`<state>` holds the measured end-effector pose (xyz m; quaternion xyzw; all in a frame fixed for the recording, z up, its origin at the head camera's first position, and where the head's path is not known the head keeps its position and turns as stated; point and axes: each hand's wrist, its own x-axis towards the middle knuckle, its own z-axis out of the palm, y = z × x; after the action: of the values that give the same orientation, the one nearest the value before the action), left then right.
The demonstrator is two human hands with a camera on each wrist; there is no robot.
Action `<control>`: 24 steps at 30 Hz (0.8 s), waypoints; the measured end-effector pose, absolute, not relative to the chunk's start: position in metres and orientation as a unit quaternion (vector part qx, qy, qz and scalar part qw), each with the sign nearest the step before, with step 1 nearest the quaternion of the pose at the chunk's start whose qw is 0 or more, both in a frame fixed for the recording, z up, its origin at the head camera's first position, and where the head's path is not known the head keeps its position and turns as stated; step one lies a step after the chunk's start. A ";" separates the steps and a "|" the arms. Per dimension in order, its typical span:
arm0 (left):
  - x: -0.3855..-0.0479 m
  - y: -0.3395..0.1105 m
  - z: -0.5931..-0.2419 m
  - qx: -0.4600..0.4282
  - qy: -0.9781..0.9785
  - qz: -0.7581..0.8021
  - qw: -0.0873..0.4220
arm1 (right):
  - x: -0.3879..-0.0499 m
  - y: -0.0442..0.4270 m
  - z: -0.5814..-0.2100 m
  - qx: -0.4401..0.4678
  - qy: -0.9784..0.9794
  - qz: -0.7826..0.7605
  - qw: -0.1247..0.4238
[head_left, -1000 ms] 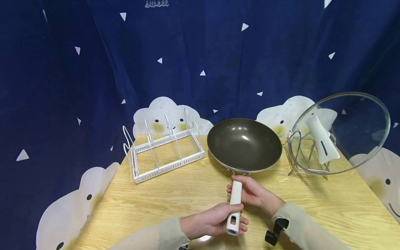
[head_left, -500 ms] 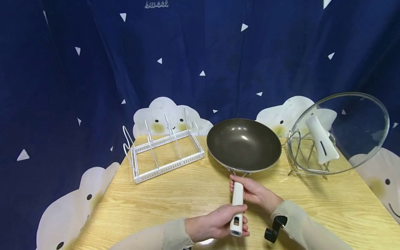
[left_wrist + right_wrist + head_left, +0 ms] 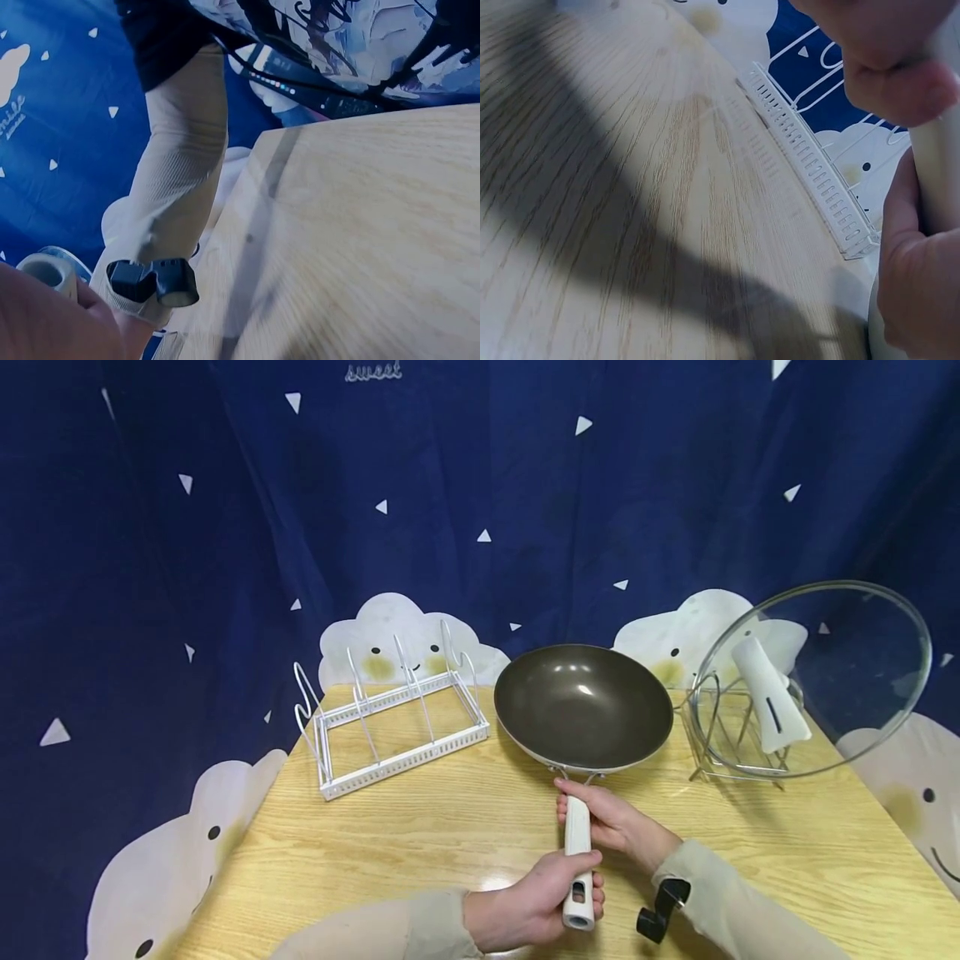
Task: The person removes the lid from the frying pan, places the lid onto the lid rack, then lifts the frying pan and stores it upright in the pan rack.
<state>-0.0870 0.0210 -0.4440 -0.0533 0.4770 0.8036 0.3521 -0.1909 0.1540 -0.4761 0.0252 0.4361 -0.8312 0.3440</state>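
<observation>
A dark-coated frying pan point(image 3: 585, 706) faces upward at the middle of the table, its pale handle point(image 3: 577, 831) pointing toward me. My left hand point(image 3: 540, 897) grips the handle near its holed end, thumb across the top. Closer to the pan body, my right hand point(image 3: 611, 818) holds the same handle from the right side. In the left wrist view the handle's round end point(image 3: 46, 271) shows beside the left hand point(image 3: 52, 322). Both hands are on the handle in the right wrist view, where the pan's bowl is mostly out of sight.
On the left stands a white rack point(image 3: 405, 768) with upright wire dividers. A wire stand point(image 3: 742, 768) at the right holds a large glass lid point(image 3: 862, 677) with a white handle point(image 3: 772, 697), leaning upright. Behind the wooden table point(image 3: 390, 843) hangs a blue curtain point(image 3: 450, 485).
The handle's near end has swung slightly to the right, and my left hand has moved right with it. My right hand keeps its hold on the handle. The rack and lid stay put.
</observation>
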 end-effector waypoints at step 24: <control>-0.082 0.030 -0.446 -0.042 0.546 0.788 0.279 | -0.189 0.154 -0.478 0.022 0.484 -0.818 0.309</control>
<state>-0.0818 0.0301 -0.4462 -0.0419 0.5465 0.7884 0.2793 -0.1889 0.1544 -0.4779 0.0223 0.4844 -0.8182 0.3088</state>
